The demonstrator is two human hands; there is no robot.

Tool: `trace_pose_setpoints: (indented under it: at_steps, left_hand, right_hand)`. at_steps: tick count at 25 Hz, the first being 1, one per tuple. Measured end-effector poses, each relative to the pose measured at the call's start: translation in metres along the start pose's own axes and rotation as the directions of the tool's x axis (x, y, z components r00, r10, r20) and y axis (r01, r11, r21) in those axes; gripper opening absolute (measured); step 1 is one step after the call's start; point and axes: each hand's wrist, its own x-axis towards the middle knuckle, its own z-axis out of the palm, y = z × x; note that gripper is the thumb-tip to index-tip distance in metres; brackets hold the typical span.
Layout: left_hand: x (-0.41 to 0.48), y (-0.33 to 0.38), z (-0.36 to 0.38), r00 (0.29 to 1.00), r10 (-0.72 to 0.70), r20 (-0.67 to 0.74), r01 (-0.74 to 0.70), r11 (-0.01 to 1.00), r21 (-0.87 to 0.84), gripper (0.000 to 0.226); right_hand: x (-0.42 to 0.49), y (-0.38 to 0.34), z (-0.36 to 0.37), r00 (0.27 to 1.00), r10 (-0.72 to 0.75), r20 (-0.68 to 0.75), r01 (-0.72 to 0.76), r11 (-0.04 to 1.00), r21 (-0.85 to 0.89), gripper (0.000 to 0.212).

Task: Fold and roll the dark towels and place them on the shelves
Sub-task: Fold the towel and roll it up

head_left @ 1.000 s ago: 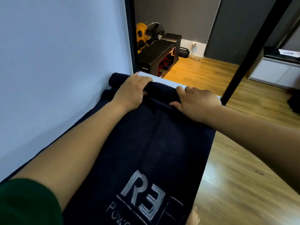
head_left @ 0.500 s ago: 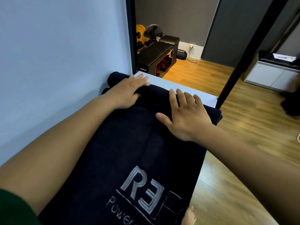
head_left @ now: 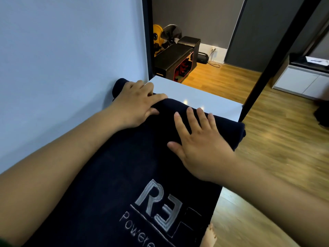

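A dark navy towel [head_left: 135,168] with a grey embroidered logo lies lengthwise on a white shelf board [head_left: 199,98], along the pale wall. Its far end is wound into a thick roll [head_left: 229,129] lying across the board. My left hand [head_left: 137,102] sits on the roll's left end by the wall, fingers draped over the top and thumb tucked against its near side. My right hand [head_left: 197,145] lies flat on the roll's right half, fingers spread and palm pressing down. The towel's near end runs out of the bottom of the frame.
A black upright post [head_left: 267,72] stands at the board's far right corner. Beyond are a wooden floor [head_left: 277,157], a dark bench with weight plates and a fan [head_left: 176,56], and a white low cabinet [head_left: 306,81]. A bare foot [head_left: 210,236] shows below the board.
The roll has come toward me and grown thicker, baring more white board behind it. My right hand went from curled over the roll to lying flat with spread fingers.
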Motion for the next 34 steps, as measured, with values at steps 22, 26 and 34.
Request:
trace_pose_setpoints:
  at_steps: [22,26,34]
  left_hand:
    - [0.084,0.019,0.036,0.999,-0.047,-0.005,0.047,0.992,-0.116,0.054]
    - [0.08,0.014,0.038,1.0,0.007,-0.021,-0.011,0.982,-0.19,0.056]
    - [0.014,0.015,0.039,0.998,0.068,0.005,-0.065,0.971,-0.228,0.072]
  right_hand:
    - [0.096,0.105,-0.001,0.988,0.078,-0.136,-0.106,0.972,-0.211,0.065]
    - [0.086,0.087,0.014,0.968,0.176,-0.181,-0.199,0.972,-0.122,0.071]
    - [0.03,0.032,0.018,0.98,0.16,-0.121,-0.158,0.987,0.027,0.094]
